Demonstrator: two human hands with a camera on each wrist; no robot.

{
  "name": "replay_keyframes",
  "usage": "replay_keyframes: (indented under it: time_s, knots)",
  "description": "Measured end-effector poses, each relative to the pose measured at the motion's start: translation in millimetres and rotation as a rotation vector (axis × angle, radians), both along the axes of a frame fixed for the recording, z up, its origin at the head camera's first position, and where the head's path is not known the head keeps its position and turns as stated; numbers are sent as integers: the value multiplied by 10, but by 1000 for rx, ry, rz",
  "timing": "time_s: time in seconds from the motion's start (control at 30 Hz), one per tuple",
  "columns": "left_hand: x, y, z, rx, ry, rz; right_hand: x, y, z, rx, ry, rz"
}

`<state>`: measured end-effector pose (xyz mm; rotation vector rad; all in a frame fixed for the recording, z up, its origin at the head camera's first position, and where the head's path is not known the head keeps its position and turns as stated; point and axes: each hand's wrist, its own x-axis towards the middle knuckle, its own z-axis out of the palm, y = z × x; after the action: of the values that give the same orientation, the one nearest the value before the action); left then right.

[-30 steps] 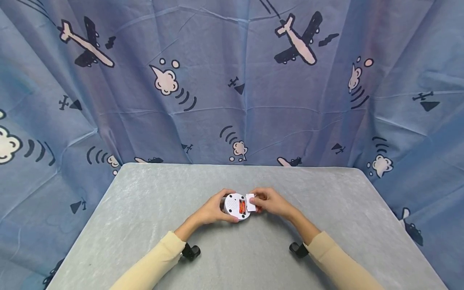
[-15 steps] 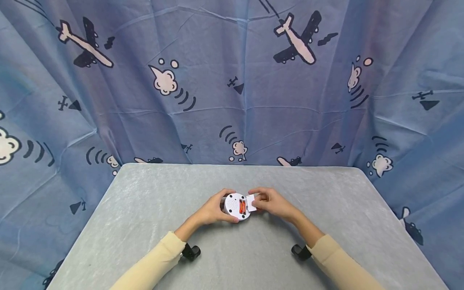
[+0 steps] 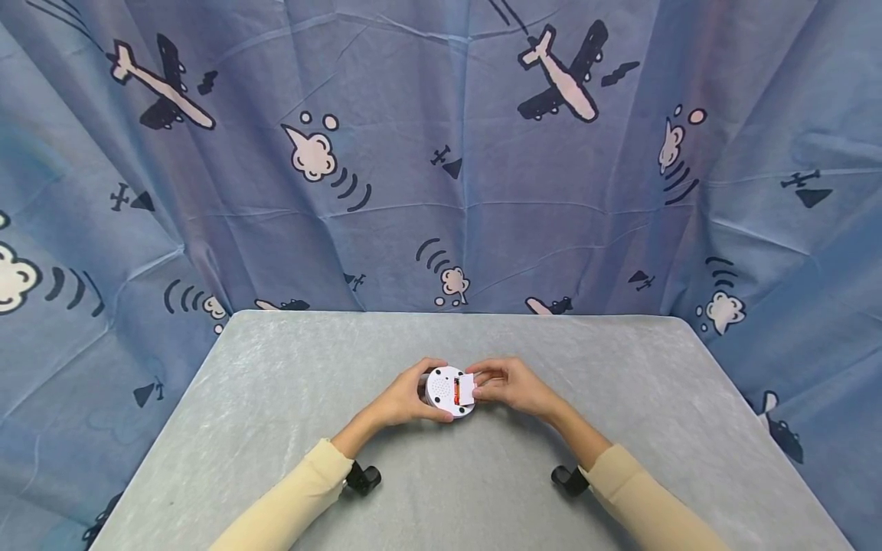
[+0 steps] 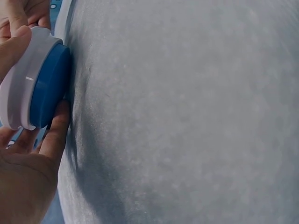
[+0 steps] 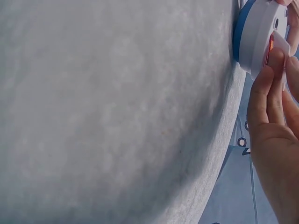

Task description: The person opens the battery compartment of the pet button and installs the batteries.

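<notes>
A round white device (image 3: 442,392) with a blue face (image 4: 50,86) is turned so its underside, with small dark feet and a speaker grille, shows in the head view. My left hand (image 3: 406,398) grips it round the left side, thumb at the near edge. Red batteries (image 3: 457,391) show in its open compartment. With my right hand (image 3: 513,385) I pinch a white battery cover (image 3: 467,389), which lies over the right part of the compartment and leaves a strip of red visible. In the right wrist view the right fingertips (image 5: 276,58) are right at the device's edge.
The grey table (image 3: 289,360) extends beneath both hands. Behind it hangs a blue curtain (image 3: 386,252) printed with planes and clouds. Black wrist cameras (image 3: 363,478) are strapped below the light yellow sleeves (image 3: 296,490).
My right hand has moved left with the battery cover, which now overlaps part of the batteries that showed fully before. My left hand and the device have stayed in place.
</notes>
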<state>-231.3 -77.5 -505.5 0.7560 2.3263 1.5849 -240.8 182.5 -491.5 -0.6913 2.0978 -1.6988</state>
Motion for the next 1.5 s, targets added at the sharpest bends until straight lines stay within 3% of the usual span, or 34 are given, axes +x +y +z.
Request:
replay_keyframes:
  time_s: [0.3, 0.57, 0.87, 1.23, 1.5]
  knots:
    - [-13, -15, 6, -14, 6, -15, -8, -54, -30, 3, 42, 15]
    - [-9, -16, 10, -14, 4, -14, -13, -59, -32, 80, 147, -12]
    - [-15, -16, 0, -17, 22, -19, -20, -55, -101, 84, 241, -10]
    - [4, -14, 34, -8, 23, -3, -76, -103, -106, 126, 229, -61]
    - [2, 2, 2, 34, 9, -12, -90, -91, -119, 117, 233, -54]
